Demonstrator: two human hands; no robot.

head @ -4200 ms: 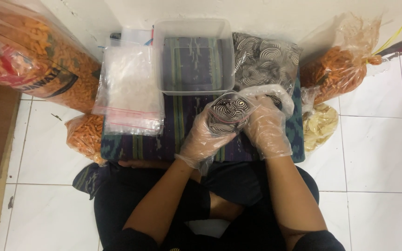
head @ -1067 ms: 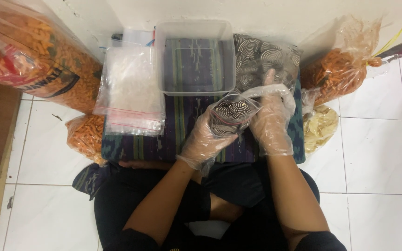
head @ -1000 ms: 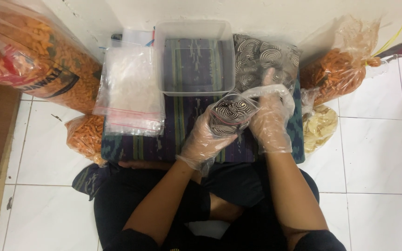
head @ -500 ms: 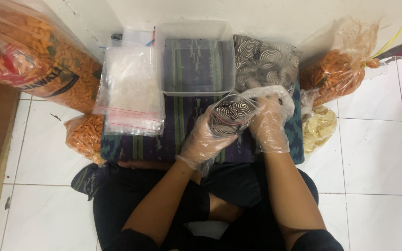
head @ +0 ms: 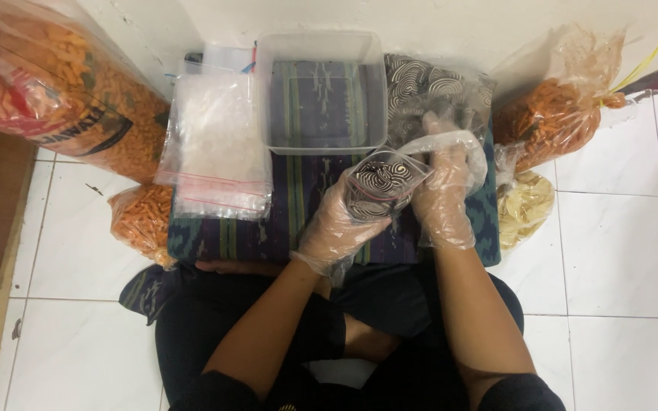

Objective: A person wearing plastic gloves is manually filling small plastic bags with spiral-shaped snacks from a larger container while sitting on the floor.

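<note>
My left hand [head: 336,228], in a thin clear plastic glove, grips a small clear bag of black-and-white spiral snacks [head: 382,185] from below. My right hand [head: 442,199], gloved the same way, rests against the bag's open top edge on the right. Both hands hover over a striped purple and green cloth [head: 302,202] laid across my lap. Just behind my right hand lies a large clear bag of the same spiral snacks [head: 428,91].
A clear rectangular plastic tub [head: 321,91] stands at the back. A stack of small zip bags [head: 215,148] lies left of it. Big bags of orange snacks sit at far left [head: 47,91], lower left [head: 140,221] and right [head: 554,118]; a bag of pale chips [head: 523,213] lies on the white tiles.
The small bag stays in my left hand. My right hand has shifted slightly around the bag's top edge; nothing else has moved.
</note>
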